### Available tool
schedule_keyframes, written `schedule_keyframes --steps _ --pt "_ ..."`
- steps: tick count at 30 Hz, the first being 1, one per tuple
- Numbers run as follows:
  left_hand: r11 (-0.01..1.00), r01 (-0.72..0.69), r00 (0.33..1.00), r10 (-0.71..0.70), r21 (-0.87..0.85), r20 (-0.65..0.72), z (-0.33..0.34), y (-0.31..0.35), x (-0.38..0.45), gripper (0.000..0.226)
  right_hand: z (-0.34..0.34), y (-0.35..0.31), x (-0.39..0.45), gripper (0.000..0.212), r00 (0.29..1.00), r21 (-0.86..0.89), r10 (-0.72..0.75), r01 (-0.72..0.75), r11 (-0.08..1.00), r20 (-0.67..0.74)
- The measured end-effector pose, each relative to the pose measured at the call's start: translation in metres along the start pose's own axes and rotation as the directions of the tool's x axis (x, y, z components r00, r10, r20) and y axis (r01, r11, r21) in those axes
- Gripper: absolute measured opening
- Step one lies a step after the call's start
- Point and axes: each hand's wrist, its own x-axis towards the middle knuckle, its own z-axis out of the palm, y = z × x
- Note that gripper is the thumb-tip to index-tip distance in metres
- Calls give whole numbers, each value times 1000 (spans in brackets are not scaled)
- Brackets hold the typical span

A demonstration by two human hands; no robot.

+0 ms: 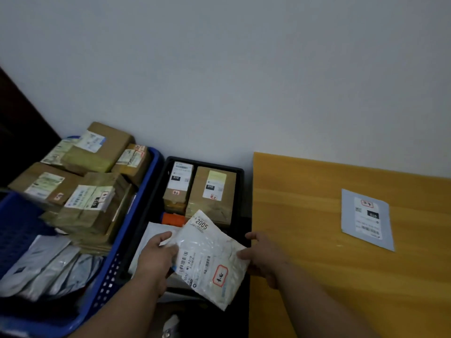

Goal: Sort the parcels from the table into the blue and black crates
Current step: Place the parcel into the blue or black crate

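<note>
Hands point(156, 254) between stacked boxes point(97, 191), table point(305, 240)

The wooden table point(317, 240) has a yellow-orange top and stands against the pale wall point(244, 69). One flat grey mailer point(366, 219) lies directly on it, with a white label facing up. This mailer is well apart from the fingers of the right hand point(264, 258), on the far side of them, toward the wall. The fingertips hang just beside the table's near-left edge.
</note>
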Motion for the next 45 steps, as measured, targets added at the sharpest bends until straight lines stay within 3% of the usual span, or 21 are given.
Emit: schedule_keyframes --steps 5,10,14,17,19,21,24,29,33,40,45 --pt "996 24 997 -18 85 -74 -41 -3 55 19 63 -19 41 53 995 -96 -60 52 994 -83" --pt "933 45 998 -24 358 -62 -64 -13 105 16 118 -20 81 45 977 -382 -195 148 912 -88" --pt "688 -9 998 -44 726 54 -70 -30 125 20 145 -5 101 75 987 -766 -134 156 624 92" --pt "393 -146 986 -17 908 166 -72 -42 129 43 151 14 108 78 994 -880 -66 107 462 86" --pt "288 -202 978 7 936 209 -71 -43 128 46 153 22 109 77 997 -901 -53 72 428 55" --pt "222 -215 975 0 951 221 -68 -42 128 46 151 24 110 76 998 -900 -25 55 432 49" --pt "236 -179 984 35 955 176 -62 -34 127 52 147 21 111 74 998 -866 -34 58 497 48" --pt "213 -292 951 163 932 261 -35 -14 115 85 130 2 103 63 979 -803 -201 146 578 33" --pt "165 -389 913 198 906 356 11 3 92 82 101 -16 90 54 948 -768 -317 217 603 19" --pt "136 -479 846 338 867 414 112 12 34 64 -14 -17 63 38 834 -736 -536 278 617 -134" --pt "171 -541 831 263 824 491 206 7 -15 69 -134 11 46 41 818 -739 -484 112 665 -311"
